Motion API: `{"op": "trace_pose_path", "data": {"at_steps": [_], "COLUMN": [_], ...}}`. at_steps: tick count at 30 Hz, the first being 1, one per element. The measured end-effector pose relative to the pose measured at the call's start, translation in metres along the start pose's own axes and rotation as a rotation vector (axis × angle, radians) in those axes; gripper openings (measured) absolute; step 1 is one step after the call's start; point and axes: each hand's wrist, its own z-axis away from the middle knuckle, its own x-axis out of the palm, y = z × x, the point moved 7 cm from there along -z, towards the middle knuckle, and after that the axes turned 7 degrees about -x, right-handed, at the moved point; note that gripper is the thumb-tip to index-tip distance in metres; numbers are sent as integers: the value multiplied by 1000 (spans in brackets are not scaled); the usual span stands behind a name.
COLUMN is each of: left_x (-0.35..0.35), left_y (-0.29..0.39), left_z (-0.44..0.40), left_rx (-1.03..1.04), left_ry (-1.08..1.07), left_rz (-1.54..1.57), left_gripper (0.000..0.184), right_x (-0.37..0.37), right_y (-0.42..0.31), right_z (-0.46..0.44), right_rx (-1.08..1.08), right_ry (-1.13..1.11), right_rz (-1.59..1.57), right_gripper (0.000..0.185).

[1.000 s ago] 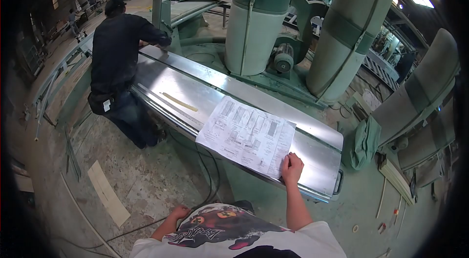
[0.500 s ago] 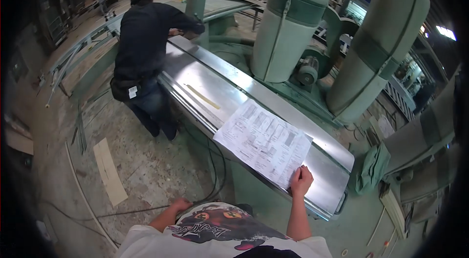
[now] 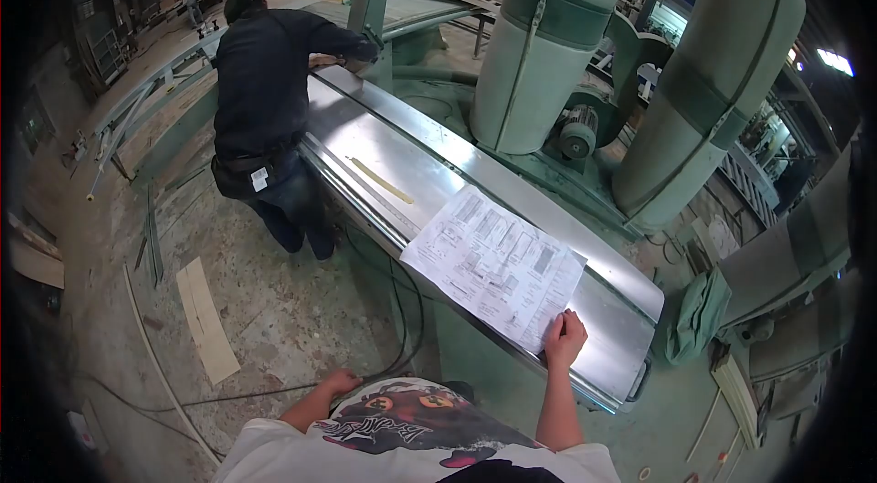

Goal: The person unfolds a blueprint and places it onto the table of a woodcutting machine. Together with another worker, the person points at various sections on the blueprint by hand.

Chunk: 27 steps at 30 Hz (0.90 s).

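Note:
A large white paper sheet (image 3: 493, 268) with printed drawings and tables lies on a long shiny metal machine table (image 3: 617, 337). My right hand (image 3: 566, 337) is closed at the sheet's lower right edge, fingers curled, resting against the table. My left hand (image 3: 342, 382) hangs low beside my shirt, away from the table and near a dark cable; its fingers are small and partly hidden. Further up the table lies a thin yellowish strip (image 3: 379, 180).
A co-worker (image 3: 265, 99) in dark clothes leans over the table's far end. Large dust-collector bags (image 3: 539, 44) and a motor (image 3: 577, 133) stand behind it. A dark cable (image 3: 411, 337) loops beside the table; a flat wooden board (image 3: 206, 323) lies on the floor.
The co-worker at the far end has shifted slightly left, with the head turned a little. My hands and the paper sheet stay essentially where they were.

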Motion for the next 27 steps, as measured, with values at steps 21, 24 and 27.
{"op": "trace_pose_path", "data": {"at_steps": [21, 24, 27], "left_x": [-6, -2, 2], "left_y": [5, 2, -1], "left_z": [6, 3, -4], "left_rx": [-37, -26, -14], "left_ry": [25, 31, 30], "left_rz": [-85, -76, -81], "left_gripper": [56, 56, 56], "right_x": [0, 0, 0], "right_y": [0, 0, 1], "right_z": [-1, 0, 1], "right_rx": [19, 32, 54], "right_ry": [-18, -26, -33], "right_rz": [-38, -39, -39], "right_gripper": [19, 20, 20]}}
